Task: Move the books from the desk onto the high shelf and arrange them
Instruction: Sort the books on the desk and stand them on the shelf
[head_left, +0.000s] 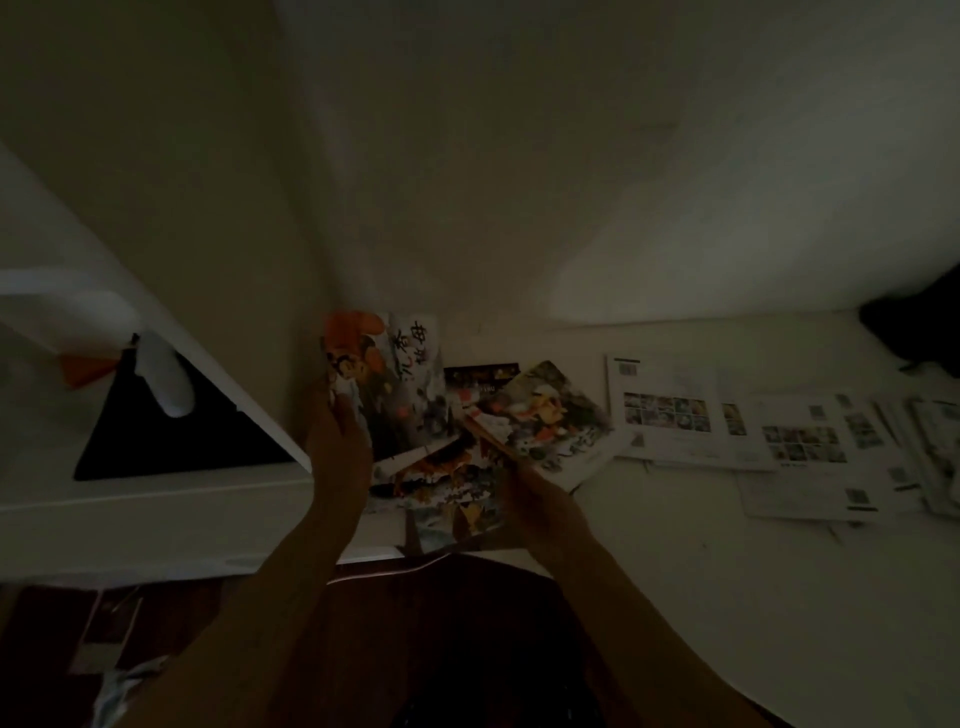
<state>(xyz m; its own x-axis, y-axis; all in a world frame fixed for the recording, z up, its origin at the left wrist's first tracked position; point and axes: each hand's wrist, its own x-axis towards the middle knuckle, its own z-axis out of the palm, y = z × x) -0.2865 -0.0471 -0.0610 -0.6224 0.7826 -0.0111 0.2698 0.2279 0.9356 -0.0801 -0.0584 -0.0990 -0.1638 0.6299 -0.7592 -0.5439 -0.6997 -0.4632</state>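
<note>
Two hands reach to 12 o'clock: left hand (337, 441) grips one book (387, 379), right hand (535, 499) pinches another (550, 415); several lie below.

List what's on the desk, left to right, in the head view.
White box with black opening → left hand holding upright colourful illustrated book → right hand on tilted colourful book → white printed sheets with photo grids.

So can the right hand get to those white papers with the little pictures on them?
Probably yes, but not right now. The white papers lie flat on the desk just past the right hand, with nothing in between. That hand is busy gripping a colourful book, so it would need to put that down first.
</note>
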